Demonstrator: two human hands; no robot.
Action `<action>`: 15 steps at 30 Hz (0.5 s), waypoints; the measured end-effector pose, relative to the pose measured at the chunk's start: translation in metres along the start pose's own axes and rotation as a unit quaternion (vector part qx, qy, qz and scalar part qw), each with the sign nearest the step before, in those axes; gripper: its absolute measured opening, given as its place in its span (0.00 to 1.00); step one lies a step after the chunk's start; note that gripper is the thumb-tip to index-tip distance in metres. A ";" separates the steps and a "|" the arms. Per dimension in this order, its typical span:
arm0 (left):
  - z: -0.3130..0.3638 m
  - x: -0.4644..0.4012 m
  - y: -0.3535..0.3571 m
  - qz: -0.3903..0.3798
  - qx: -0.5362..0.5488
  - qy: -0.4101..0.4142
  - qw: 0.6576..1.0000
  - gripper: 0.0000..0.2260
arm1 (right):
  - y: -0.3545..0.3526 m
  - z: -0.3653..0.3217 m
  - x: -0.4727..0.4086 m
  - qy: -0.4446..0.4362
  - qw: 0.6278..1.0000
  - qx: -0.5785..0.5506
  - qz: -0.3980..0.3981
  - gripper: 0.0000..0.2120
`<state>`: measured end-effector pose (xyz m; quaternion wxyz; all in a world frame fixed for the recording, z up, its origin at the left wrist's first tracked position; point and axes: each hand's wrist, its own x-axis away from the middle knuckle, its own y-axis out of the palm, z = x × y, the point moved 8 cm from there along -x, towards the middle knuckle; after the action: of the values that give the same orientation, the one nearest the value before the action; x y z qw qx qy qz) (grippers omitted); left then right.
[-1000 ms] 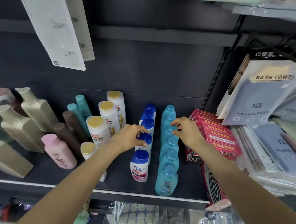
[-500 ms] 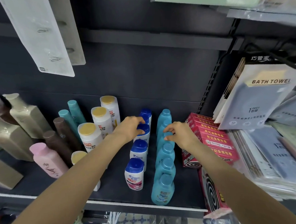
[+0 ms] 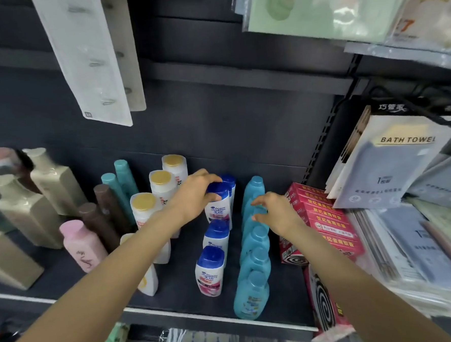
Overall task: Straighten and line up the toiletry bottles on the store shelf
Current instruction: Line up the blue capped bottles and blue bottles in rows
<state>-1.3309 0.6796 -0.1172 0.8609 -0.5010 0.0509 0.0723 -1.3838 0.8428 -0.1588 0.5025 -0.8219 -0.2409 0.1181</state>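
On the dark shelf a row of white bottles with blue caps runs front to back. My left hand grips the blue cap of a white bottle near the back of that row. Right of it stands a row of several teal bottles. My right hand hovers over the middle of the teal row with fingers spread and curved, holding nothing. White bottles with gold caps stand to the left, partly hidden by my left forearm.
Brown, teal, pink and beige bottles fill the shelf's left. Red boxes sit just right of the teal row, bath towel packs beyond. A white hanging pack dangles overhead.
My left hand has moved back along the blue-capped row and now grips a bottle further back. My right hand has let go of the teal bottles and spread its fingers.
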 end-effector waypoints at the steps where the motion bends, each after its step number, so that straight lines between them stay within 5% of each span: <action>1: 0.005 0.004 -0.011 0.023 0.004 0.012 1.000 0.19 | -0.004 -0.005 0.002 -0.003 1.000 -0.006 0.013 0.17; 6: 0.023 0.035 -0.068 0.143 0.033 0.045 0.988 0.17 | -0.020 -0.026 0.015 0.026 0.989 -0.133 0.059 0.12; 9: 0.026 0.061 -0.098 0.215 0.100 0.060 0.970 0.17 | -0.019 -0.026 0.024 0.119 0.952 -0.275 0.062 0.19; 11: 0.023 0.077 -0.112 0.240 0.159 0.056 0.956 0.17 | -0.009 -0.030 0.037 0.177 0.886 -0.427 0.022 0.23; 15: 0.016 0.100 -0.123 0.234 0.271 0.031 0.933 0.16 | -0.004 -0.062 0.058 0.151 0.683 -0.714 -0.038 0.21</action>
<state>-1.2108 0.6403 -0.0200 0.9208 -0.2244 0.2110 0.2391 -1.3086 0.8266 -0.1238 -0.2024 -0.9287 -0.2039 -0.2344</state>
